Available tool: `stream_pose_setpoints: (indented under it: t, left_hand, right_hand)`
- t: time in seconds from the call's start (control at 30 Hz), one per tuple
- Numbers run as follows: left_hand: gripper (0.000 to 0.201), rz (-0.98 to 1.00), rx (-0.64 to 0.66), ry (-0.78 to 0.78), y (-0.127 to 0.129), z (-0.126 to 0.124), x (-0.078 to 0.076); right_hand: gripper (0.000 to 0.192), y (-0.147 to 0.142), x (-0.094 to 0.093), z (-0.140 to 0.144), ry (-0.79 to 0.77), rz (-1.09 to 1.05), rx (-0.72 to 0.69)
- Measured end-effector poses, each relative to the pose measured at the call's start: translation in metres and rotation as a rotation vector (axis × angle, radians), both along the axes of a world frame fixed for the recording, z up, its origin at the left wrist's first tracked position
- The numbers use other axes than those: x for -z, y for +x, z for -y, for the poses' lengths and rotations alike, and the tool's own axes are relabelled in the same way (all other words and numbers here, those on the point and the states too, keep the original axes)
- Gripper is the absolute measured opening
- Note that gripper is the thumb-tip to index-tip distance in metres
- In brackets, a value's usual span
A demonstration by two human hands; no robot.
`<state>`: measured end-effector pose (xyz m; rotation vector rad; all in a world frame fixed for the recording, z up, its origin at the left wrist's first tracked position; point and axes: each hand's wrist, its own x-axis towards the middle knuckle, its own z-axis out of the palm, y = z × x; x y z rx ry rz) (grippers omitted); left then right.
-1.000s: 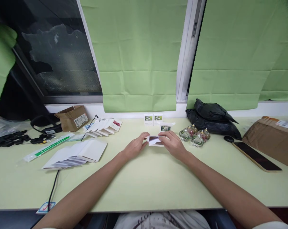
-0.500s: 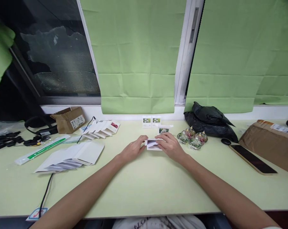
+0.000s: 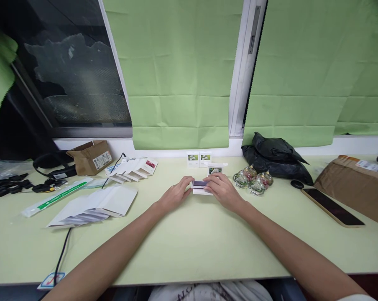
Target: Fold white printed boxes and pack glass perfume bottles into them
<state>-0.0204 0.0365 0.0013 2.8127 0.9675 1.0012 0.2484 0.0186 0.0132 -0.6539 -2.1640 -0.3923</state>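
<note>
Pinched between both hands, a small white cardboard box (image 3: 200,187) is now held squarer and more closed than half a second earlier, when its flap was splayed open. The left hand (image 3: 175,195) grips its left end with curled fingers; the right hand (image 3: 224,192) is closed over its right end and top. The box is kept low over the pale green tabletop (image 3: 189,242). Just behind the box, three small white printed boxes (image 3: 199,159) are seen; right of it, clear glass ornaments (image 3: 253,181) and a black plastic bag (image 3: 275,159); left of it, white paper envelopes (image 3: 98,205). Behind everything, green pleated blinds (image 3: 179,75) are hung.
</note>
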Motion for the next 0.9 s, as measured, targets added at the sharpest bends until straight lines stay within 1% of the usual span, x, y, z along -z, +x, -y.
stream_pose_setpoints:
  t: [0.1,0.23,0.43,0.53,0.57,0.63,0.7,0.77,0.9]
  left_hand:
    - [0.04,-0.013,-0.005,-0.01,0.0,0.001,-0.001]
    - [0.041,0.008,0.02,0.009,0.0,0.001,-0.002]
    - [0.044,0.01,0.038,0.021,-0.001,0.0,0.0]
    - [0.044,0.016,0.032,0.017,-0.001,-0.001,0.001]
    - [0.044,0.018,0.028,0.012,-0.001,-0.001,0.001]
    - [0.045,0.025,0.02,0.002,-0.002,-0.001,0.001]
    - [0.045,0.034,0.017,-0.001,-0.002,-0.001,0.0]
    - [0.044,0.045,0.019,0.009,-0.002,-0.001,0.0]
    - [0.041,0.064,0.015,0.023,-0.003,-0.004,0.001]
  right_hand:
    - [0.01,-0.001,-0.003,0.003,-0.052,-0.003,-0.042]
    - [0.012,-0.001,-0.006,0.005,-0.107,0.002,-0.074]
    - [0.012,0.0,-0.006,0.006,-0.117,0.011,-0.081]
    - [0.009,0.001,-0.008,0.009,-0.116,0.024,-0.081]
    - [0.013,0.001,-0.009,0.01,-0.114,0.029,-0.083]
    - [0.027,0.002,-0.01,0.011,-0.103,0.039,-0.086]
    - [0.034,0.003,-0.01,0.01,-0.089,0.05,-0.079]
    - [0.033,0.003,-0.008,0.008,-0.078,0.057,-0.066]
    - [0.019,0.005,-0.005,0.003,-0.063,0.047,-0.034]
